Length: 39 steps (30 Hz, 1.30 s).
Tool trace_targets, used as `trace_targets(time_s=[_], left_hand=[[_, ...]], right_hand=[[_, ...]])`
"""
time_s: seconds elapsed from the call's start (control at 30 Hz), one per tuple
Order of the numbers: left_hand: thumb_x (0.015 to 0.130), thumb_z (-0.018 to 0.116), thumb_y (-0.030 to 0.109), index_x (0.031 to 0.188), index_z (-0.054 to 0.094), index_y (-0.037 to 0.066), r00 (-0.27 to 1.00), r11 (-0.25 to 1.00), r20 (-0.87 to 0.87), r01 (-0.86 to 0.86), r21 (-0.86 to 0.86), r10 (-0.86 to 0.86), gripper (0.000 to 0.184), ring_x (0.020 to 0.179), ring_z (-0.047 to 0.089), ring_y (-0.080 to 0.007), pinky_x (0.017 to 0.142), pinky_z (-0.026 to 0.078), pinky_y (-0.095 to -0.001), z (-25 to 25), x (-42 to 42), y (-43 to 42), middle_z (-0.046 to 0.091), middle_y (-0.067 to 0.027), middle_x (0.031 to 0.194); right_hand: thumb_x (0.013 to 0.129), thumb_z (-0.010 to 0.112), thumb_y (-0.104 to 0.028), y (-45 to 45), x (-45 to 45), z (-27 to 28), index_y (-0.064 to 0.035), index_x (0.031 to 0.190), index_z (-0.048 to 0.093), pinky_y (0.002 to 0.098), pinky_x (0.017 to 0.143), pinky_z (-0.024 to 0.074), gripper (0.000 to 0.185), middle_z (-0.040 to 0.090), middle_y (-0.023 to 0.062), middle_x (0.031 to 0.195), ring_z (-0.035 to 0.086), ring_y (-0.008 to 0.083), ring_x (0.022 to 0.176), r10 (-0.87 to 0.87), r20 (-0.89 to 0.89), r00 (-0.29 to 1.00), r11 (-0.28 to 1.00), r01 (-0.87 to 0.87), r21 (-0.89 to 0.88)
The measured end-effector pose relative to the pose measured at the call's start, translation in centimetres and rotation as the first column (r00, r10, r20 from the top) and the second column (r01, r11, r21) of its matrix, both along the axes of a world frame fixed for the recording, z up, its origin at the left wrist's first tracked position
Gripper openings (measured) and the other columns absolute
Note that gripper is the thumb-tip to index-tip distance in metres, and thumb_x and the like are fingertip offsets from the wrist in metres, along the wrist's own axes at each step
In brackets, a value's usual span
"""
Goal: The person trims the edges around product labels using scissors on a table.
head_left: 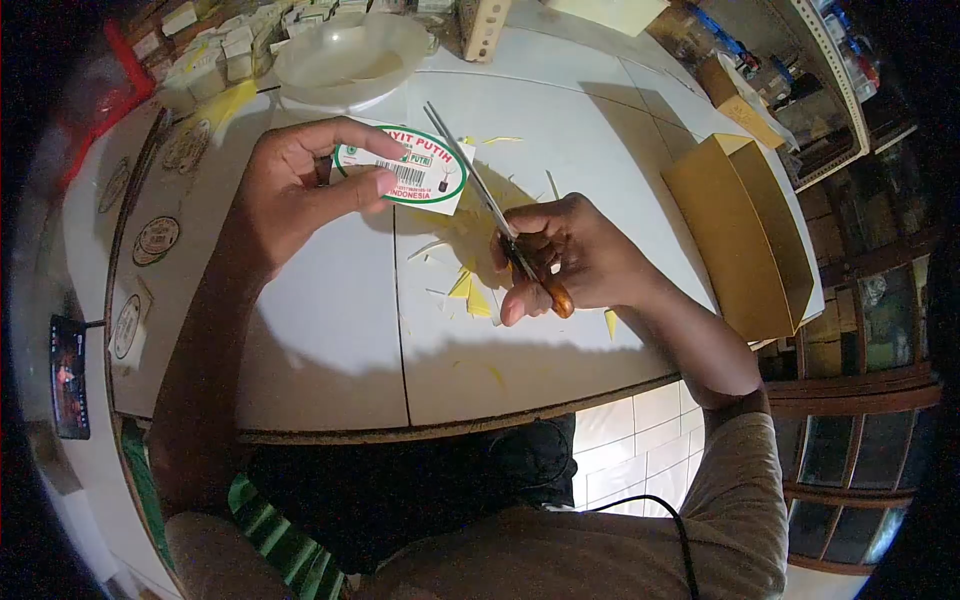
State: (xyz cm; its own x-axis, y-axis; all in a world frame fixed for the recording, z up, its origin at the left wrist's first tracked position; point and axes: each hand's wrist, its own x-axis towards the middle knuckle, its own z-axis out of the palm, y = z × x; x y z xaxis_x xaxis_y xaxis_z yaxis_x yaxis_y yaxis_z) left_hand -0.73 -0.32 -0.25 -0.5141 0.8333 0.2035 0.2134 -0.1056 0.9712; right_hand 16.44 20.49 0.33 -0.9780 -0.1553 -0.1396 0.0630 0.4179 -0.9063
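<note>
My left hand point(310, 185) pinches an oval paper label point(425, 165) between thumb and fingers. The label is white with a green border, red lettering and a barcode, and a white paper corner still sticks out past the oval at its lower right. In my right hand point(575, 250) is a pair of scissors point(490, 200) with orange-brown handles, fingers through the loops. The blades point up and to the left, along the label's right edge; whether they touch the paper I cannot tell. Yellow and white paper scraps point(470, 295) lie on the table below.
A translucent plastic bowl point(350, 60) stands at the back of the white table point(320, 350). An open cardboard box point(735, 230) is on the right. Several oval labels point(157, 240) lie at the left, near a phone point(69, 380) with a lit screen. Small packets point(235, 50) are piled at the back left.
</note>
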Motion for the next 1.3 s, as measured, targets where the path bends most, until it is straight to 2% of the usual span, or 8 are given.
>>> trace_targets(time_s=[0.2, 0.27, 0.37, 0.53, 0.67, 0.8, 0.97, 1.3], left_hand=[[0.084, 0.061, 0.005, 0.097, 0.061, 0.0, 0.996, 1.0, -0.086, -0.009, 0.001, 0.009, 0.013, 0.081, 0.058, -0.0073, 0.067, 0.047, -0.02, -0.2, -0.5, -0.1, 0.063, -0.0073, 0.097], [0.084, 0.061, 0.004, 0.095, 0.06, 0.001, 0.998, 1.0, -0.068, 0.004, 0.03, -0.002, 0.011, 0.081, 0.058, -0.0077, 0.068, 0.048, -0.0204, -0.6, -1.0, -0.1, 0.062, -0.007, 0.097], [0.085, 0.059, 0.002, 0.093, 0.059, 0.001, 0.999, 0.997, 0.043, 0.005, 0.074, -0.008, 0.008, 0.082, 0.059, -0.0084, 0.071, 0.05, -0.0212, -0.6, -0.5, 0.2, 0.061, -0.0064, 0.097], [0.086, 0.058, 0.0, 0.094, 0.058, -0.001, 0.99, 0.997, 0.137, 0.025, 0.066, -0.034, 0.008, 0.083, 0.06, -0.01, 0.075, 0.051, -0.0223, -0.5, -0.1, 0.1, 0.061, -0.0068, 0.097], [0.086, 0.06, 0.003, 0.101, 0.061, -0.002, 0.998, 0.998, -0.012, 0.064, 0.01, -0.064, 0.015, 0.082, 0.059, -0.0081, 0.074, 0.05, -0.0219, -0.9, -0.5, 0.0, 0.064, -0.0057, 0.092], [0.086, 0.062, 0.007, 0.101, 0.064, 0.001, 1.0, 0.999, -0.005, 0.029, -0.014, -0.029, 0.016, 0.082, 0.055, -0.007, 0.075, 0.044, -0.0217, -0.6, 0.1, 0.3, 0.063, -0.002, 0.094], [0.087, 0.062, 0.007, 0.102, 0.065, 0.0, 0.997, 0.997, 0.001, 0.078, -0.024, -0.078, 0.017, 0.083, 0.056, -0.0076, 0.075, 0.045, -0.0231, -0.8, 0.4, 0.3, 0.063, -0.003, 0.095], [0.088, 0.063, 0.009, 0.106, 0.064, 0.0, 0.992, 0.993, -0.048, 0.116, -0.012, -0.116, 0.021, 0.081, 0.058, -0.0065, 0.075, 0.048, -0.0221, -1.4, 0.6, 0.6, 0.066, -0.0036, 0.092]], right_hand=[[0.059, 0.089, -0.03, 0.5, -0.2, -0.8, 0.0012, 0.083, 0.058, 0.0215, 0.05, 0.0411, 0.05, 0.057, 0.0014, 0.061, 0.054, 0.0057, 0.055, -0.039, 0.074, 0.997, 0.999, 0.039, -0.001], [0.067, 0.085, -0.032, 1.1, -0.4, -2.3, -0.0028, 0.082, 0.058, 0.0228, 0.055, 0.0388, 0.042, 0.054, 0.0002, 0.067, 0.049, 0.0062, 0.062, 0.012, -0.122, 0.992, 0.968, -0.042, -0.247], [0.067, 0.085, -0.035, 0.9, -0.3, -2.0, -0.0024, 0.087, 0.059, 0.0224, 0.057, 0.039, 0.046, 0.054, 0.0009, 0.071, 0.048, 0.0068, 0.066, -0.03, 0.03, 0.999, 0.94, 0.038, -0.34], [0.067, 0.084, -0.036, 0.5, -0.2, -1.5, -0.0023, 0.086, 0.058, 0.023, 0.056, 0.0393, 0.047, 0.054, -0.0001, 0.069, 0.049, 0.0076, 0.064, -0.011, -0.073, 0.997, 0.984, -0.003, -0.179], [0.067, 0.084, -0.036, 0.4, -0.2, -1.3, -0.0027, 0.083, 0.058, 0.0237, 0.055, 0.0403, 0.045, 0.055, -0.0002, 0.067, 0.05, 0.0078, 0.062, 0.014, -0.119, 0.993, 0.998, -0.021, -0.063], [0.067, 0.084, -0.036, 0.3, -0.2, -1.4, -0.0032, 0.081, 0.059, 0.0241, 0.055, 0.0407, 0.044, 0.056, 0.0003, 0.066, 0.051, 0.0077, 0.062, 0.021, -0.129, 0.991, 0.998, -0.028, -0.05], [0.061, 0.088, -0.034, 0.0, -0.2, -0.7, 0.0003, 0.091, 0.059, 0.0233, 0.062, 0.0442, 0.054, 0.056, 0.0009, 0.073, 0.054, 0.0079, 0.068, -0.005, 0.005, 1.0, 1.0, 0.005, -0.018], [0.063, 0.087, -0.029, -0.1, -0.3, -1.4, 0.0009, 0.089, 0.058, 0.0223, 0.057, 0.0423, 0.049, 0.057, 0.0013, 0.072, 0.053, 0.0058, 0.065, -0.022, -0.055, 0.998, 0.999, 0.023, 0.023]])
